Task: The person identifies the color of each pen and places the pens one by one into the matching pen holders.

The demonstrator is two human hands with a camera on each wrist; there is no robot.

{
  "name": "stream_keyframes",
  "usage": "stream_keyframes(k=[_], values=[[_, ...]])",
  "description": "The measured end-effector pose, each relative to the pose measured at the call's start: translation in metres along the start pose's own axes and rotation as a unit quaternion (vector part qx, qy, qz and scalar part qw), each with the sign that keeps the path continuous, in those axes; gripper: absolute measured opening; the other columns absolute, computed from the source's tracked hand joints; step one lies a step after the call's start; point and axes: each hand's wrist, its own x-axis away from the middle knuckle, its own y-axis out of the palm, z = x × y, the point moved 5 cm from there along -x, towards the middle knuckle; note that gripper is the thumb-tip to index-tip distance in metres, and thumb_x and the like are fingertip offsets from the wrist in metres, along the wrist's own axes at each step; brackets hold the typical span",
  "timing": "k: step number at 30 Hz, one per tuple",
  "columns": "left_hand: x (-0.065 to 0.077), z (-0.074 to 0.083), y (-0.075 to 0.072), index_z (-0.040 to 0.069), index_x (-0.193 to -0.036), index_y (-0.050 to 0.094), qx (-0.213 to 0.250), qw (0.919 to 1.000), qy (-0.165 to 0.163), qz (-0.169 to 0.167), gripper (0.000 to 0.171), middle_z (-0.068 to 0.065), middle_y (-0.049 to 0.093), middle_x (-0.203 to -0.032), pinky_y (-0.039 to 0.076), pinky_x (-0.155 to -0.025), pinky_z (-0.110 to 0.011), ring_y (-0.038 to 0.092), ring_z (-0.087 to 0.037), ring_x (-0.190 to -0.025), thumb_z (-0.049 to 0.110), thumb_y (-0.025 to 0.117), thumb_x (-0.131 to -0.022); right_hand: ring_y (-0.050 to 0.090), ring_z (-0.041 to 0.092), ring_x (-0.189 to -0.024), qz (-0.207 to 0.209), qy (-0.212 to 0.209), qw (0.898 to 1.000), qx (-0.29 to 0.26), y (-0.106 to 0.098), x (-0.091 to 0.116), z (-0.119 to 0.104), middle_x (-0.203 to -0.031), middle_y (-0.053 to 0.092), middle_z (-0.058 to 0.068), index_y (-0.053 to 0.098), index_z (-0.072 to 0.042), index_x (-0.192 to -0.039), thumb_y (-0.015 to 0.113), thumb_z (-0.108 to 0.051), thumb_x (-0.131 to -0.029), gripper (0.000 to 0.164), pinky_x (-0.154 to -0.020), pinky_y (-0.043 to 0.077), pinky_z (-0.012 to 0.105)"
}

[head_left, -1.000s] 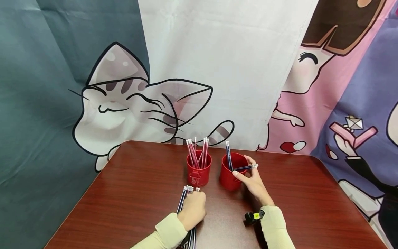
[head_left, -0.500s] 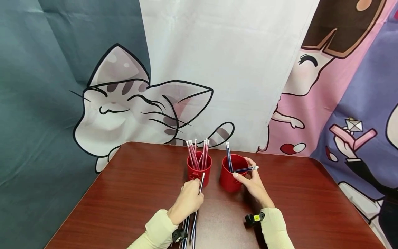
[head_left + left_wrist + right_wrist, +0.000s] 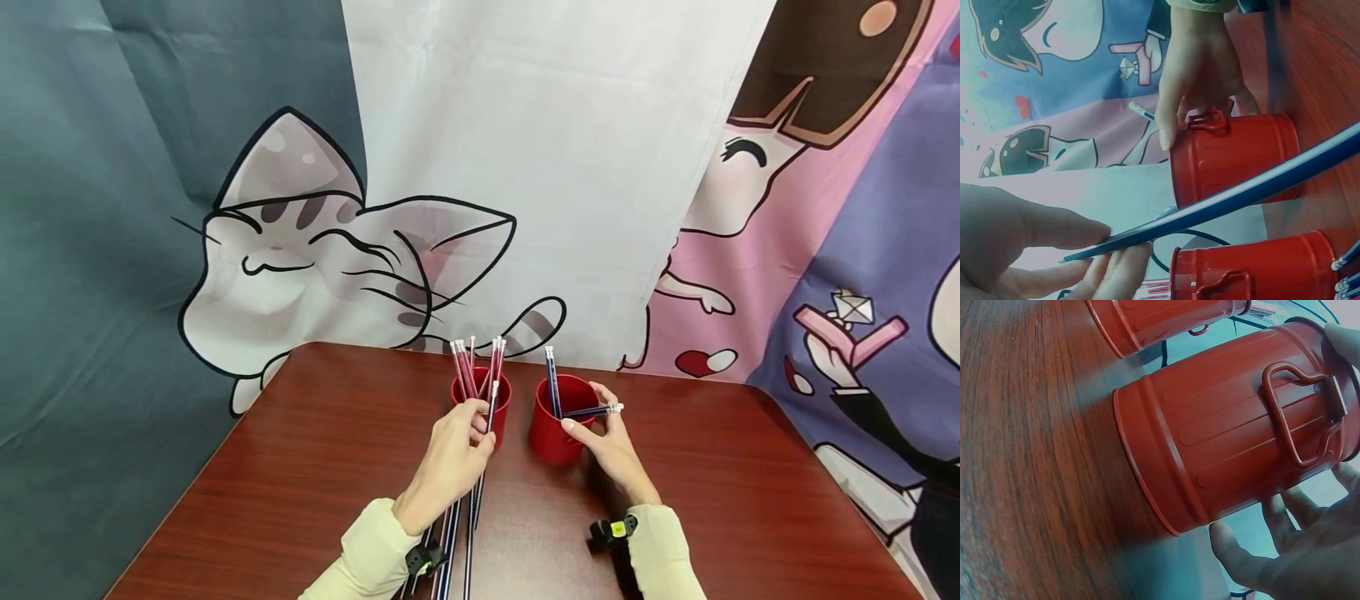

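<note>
My left hand [image 3: 448, 454] pinches a dark blue pencil [image 3: 1229, 195] between thumb and fingers. The pencil's white end points up, overlapping the left red bucket [image 3: 501, 427] in the head view. Several pink pencils [image 3: 461, 371] stand in that bucket. To its right is a second red bucket [image 3: 553, 437] with a wire handle [image 3: 1282, 412]. My right hand [image 3: 618, 454] grips this one around its right side, thumb at the rim. Inside it, one small group of blue pencils [image 3: 552, 385] stands nearly upright, and another blue pencil [image 3: 588, 412] leans right over the rim.
More dark blue pencils [image 3: 447, 550] lie on the brown wooden table [image 3: 315, 467], partly under my left forearm. A printed cloth backdrop [image 3: 585, 167] hangs behind the table's far edge. Each wrist wears a small black camera [image 3: 615, 528].
My left hand has risen from the loose pencils on the table, bringing one blue pencil up and forward to the left bucket. My right hand keeps its grip on the right bucket.
</note>
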Motion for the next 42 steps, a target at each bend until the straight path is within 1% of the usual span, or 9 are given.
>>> stream_keyframes(k=[5,9,11,15,19,25,31,38,42], values=[[-0.002,0.007,-0.005,0.001,-0.107,0.055,0.032,0.9991,0.016,0.024,0.028,-0.004,0.054,-0.085,0.052,-0.062,-0.017,0.058,-0.012,-0.072,0.000,0.063,-0.080,0.035,0.034,-0.125,-0.001,-0.004,1.000,-0.003,0.001,0.001,0.001,-0.140,0.032,0.015,0.021,-0.014,-0.142,0.066,-0.014,-0.083,0.074,-0.092,0.042,0.038],[-0.005,0.012,-0.007,0.001,-0.108,0.055,0.053,0.9973,0.032,0.039,0.028,-0.003,0.054,-0.088,0.052,-0.062,-0.016,0.057,-0.011,-0.073,-0.001,0.062,-0.080,0.036,0.033,-0.123,0.001,0.004,1.000,0.002,0.000,0.002,0.002,-0.140,0.032,0.015,0.021,-0.014,-0.142,0.066,-0.015,-0.083,0.074,-0.092,0.041,0.042],[-0.006,0.014,-0.007,0.001,-0.108,0.055,0.061,0.9962,0.041,0.047,0.028,-0.003,0.054,-0.089,0.052,-0.062,-0.016,0.057,-0.011,-0.075,-0.002,0.062,-0.080,0.037,0.033,-0.122,0.000,0.007,1.000,0.003,0.000,0.003,0.003,-0.140,0.033,0.015,0.021,-0.014,-0.142,0.066,-0.015,-0.083,0.074,-0.091,0.043,0.040],[-0.010,0.021,-0.008,0.002,-0.109,0.054,0.065,0.9937,0.069,0.061,0.030,-0.005,0.054,-0.091,0.052,-0.063,-0.016,0.056,-0.011,-0.080,-0.002,0.062,-0.081,0.037,0.032,-0.123,0.002,0.002,1.000,0.002,-0.002,0.005,0.002,-0.140,0.033,0.015,0.022,-0.014,-0.142,0.065,-0.013,-0.083,0.073,-0.088,0.044,0.029],[-0.016,0.031,-0.011,0.004,-0.109,0.054,0.064,0.9905,0.098,0.072,0.029,-0.005,0.054,-0.091,0.052,-0.064,-0.015,0.056,-0.010,-0.079,-0.002,0.062,-0.081,0.035,0.031,-0.124,0.006,-0.003,1.000,0.006,-0.005,0.006,0.001,-0.139,0.034,0.014,0.022,-0.013,-0.142,0.065,-0.012,-0.083,0.073,-0.087,0.043,0.023],[-0.031,0.046,-0.019,0.000,-0.105,0.054,0.071,0.9829,0.142,0.092,0.026,-0.007,0.054,-0.089,0.052,-0.061,-0.015,0.057,-0.012,-0.078,-0.004,0.061,-0.080,0.034,0.034,-0.125,0.003,-0.009,1.000,0.002,-0.004,0.004,0.001,-0.140,0.033,0.016,0.022,-0.012,-0.142,0.065,-0.011,-0.083,0.073,-0.086,0.043,0.021],[-0.047,0.057,-0.023,0.002,-0.102,0.054,0.072,0.9806,0.158,0.090,0.023,-0.007,0.053,-0.088,0.051,-0.062,-0.015,0.055,-0.012,-0.079,-0.001,0.061,-0.081,0.034,0.035,-0.125,0.000,-0.011,1.000,0.000,-0.002,0.003,-0.002,-0.139,0.035,0.016,0.023,-0.011,-0.142,0.065,-0.011,-0.083,0.072,-0.087,0.042,0.017],[-0.072,0.064,-0.016,0.001,-0.104,0.054,0.073,0.9790,0.171,0.084,0.023,-0.007,0.053,-0.090,0.051,-0.064,-0.014,0.057,-0.016,-0.080,0.000,0.060,-0.082,0.034,0.031,-0.125,0.004,-0.017,1.000,0.003,-0.002,0.000,-0.004,-0.139,0.036,0.014,0.023,-0.011,-0.142,0.065,-0.011,-0.083,0.072,-0.088,0.041,0.016],[-0.086,0.063,-0.009,0.001,-0.105,0.053,0.067,0.9790,0.174,0.083,0.023,-0.007,0.053,-0.092,0.050,-0.065,-0.013,0.057,-0.013,-0.082,0.001,0.061,-0.083,0.035,0.029,-0.124,0.006,-0.016,1.000,0.005,-0.001,-0.001,-0.004,-0.138,0.037,0.013,0.024,-0.011,-0.142,0.065,-0.011,-0.083,0.072,-0.089,0.041,0.017]])
